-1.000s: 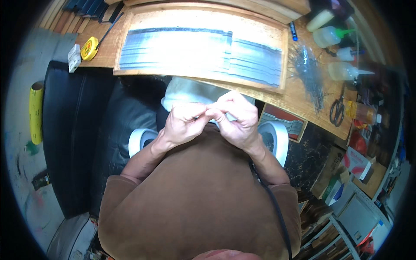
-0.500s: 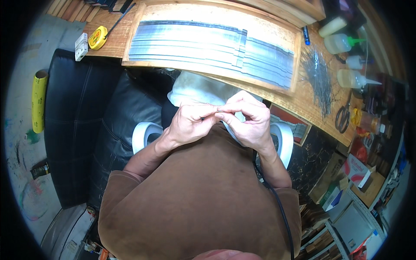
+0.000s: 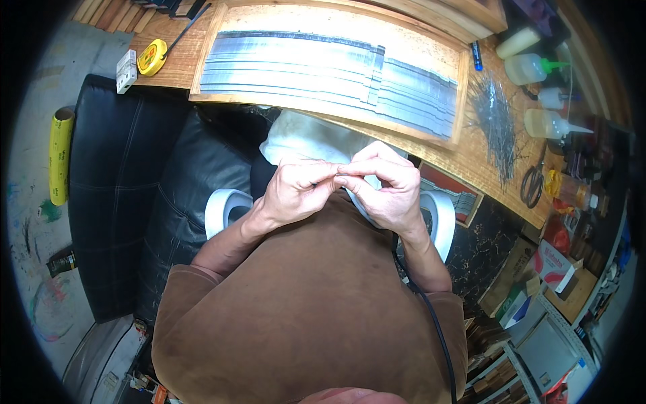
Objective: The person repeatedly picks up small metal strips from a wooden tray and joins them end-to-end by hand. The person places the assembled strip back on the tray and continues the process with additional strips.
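My left hand (image 3: 296,192) and my right hand (image 3: 387,185) meet fingertip to fingertip above my lap, just short of the bench edge. Both are closed in a pinch. Whatever lies between the fingertips is tiny and mostly hidden, so I cannot name it. Beyond the hands, a shallow wooden tray (image 3: 462,101) on the bench holds rows of thin grey strips (image 3: 289,67). To the tray's right lies a loose heap of thin, dark wire-like pieces (image 3: 496,124).
Black-handled scissors (image 3: 533,185) and squeeze bottles (image 3: 528,69) line the bench's right side, near a blue marker (image 3: 476,56). A yellow tape measure (image 3: 153,57) and a small white box (image 3: 126,72) sit at the left corner. A black padded seat (image 3: 114,195) stands left.
Both hands keep the same pinched pose in the same place. Only the view has shifted very slightly.
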`<state>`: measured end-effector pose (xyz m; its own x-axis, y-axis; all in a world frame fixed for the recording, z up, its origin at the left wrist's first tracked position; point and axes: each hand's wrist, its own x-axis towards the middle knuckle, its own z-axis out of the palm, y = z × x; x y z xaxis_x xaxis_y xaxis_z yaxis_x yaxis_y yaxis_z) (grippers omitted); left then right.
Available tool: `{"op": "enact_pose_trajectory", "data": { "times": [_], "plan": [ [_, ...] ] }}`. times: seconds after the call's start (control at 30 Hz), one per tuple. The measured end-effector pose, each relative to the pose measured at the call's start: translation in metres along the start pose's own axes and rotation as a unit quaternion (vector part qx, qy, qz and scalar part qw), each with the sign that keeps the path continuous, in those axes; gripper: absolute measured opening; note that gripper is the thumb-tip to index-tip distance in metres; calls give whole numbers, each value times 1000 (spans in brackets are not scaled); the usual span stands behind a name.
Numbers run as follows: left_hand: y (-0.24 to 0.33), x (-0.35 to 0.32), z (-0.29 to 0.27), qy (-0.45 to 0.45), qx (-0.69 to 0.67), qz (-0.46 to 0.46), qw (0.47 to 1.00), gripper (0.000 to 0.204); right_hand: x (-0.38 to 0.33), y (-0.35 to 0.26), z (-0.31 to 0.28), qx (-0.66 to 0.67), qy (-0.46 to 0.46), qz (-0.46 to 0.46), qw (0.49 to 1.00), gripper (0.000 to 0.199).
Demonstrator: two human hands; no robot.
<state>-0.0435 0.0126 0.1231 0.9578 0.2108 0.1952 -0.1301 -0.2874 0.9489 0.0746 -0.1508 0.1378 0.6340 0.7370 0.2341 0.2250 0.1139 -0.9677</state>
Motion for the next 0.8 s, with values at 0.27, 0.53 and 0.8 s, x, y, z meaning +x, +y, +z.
{"op": "enact_pose_trajectory", "data": {
  "times": [0.27,0.53,0.8],
  "plan": [
    [0,1,-1,-1,20,20,1000,16,-1,-1,0,-6,2,1,1000,22],
    [-12,3,-4,-20,8,24,999,17,0,1,1,-7,9,-14,1000,21],
    [-14,10,-5,-21,-25,12,999,22,5,4,-1,6,23,-5,1000,19]
  ]
}}
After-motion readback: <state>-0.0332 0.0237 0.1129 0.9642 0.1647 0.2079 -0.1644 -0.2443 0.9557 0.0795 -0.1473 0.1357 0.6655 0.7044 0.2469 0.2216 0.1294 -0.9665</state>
